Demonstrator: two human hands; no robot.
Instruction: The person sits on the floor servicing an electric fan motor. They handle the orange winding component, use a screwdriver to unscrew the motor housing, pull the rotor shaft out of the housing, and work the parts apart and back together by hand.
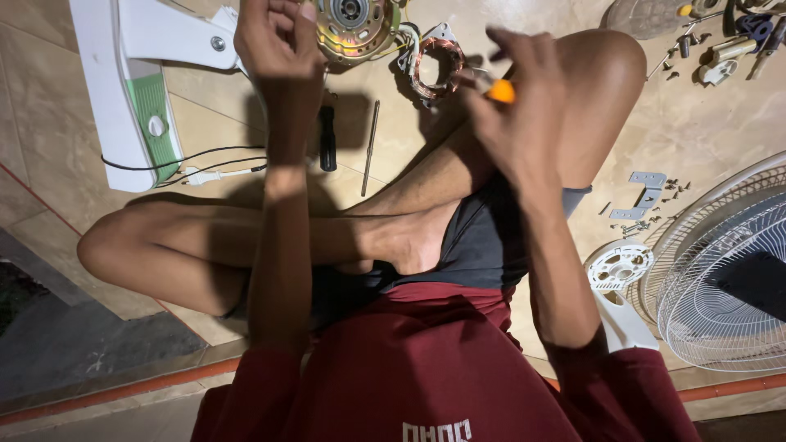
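Head view: the person's left hand (277, 41) is closed on a metal fan motor (354, 26) held above the tiled floor (49, 98); the right hand (516, 98) pinches an orange-handled tool (500, 90) near its copper-wound stator (436, 64). The motor is likely heavy and rigid; the housing is safer to grip than the fragile windings.

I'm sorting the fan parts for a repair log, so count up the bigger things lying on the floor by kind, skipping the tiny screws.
Wire fan guards: 1
White and green fan base: 1
Copper-wound stators: 1
Motor housings: 1
Black-handled screwdrivers: 1
Thin metal rods: 1
Grey metal brackets: 1
White round plastic hubs: 1
Total: 8
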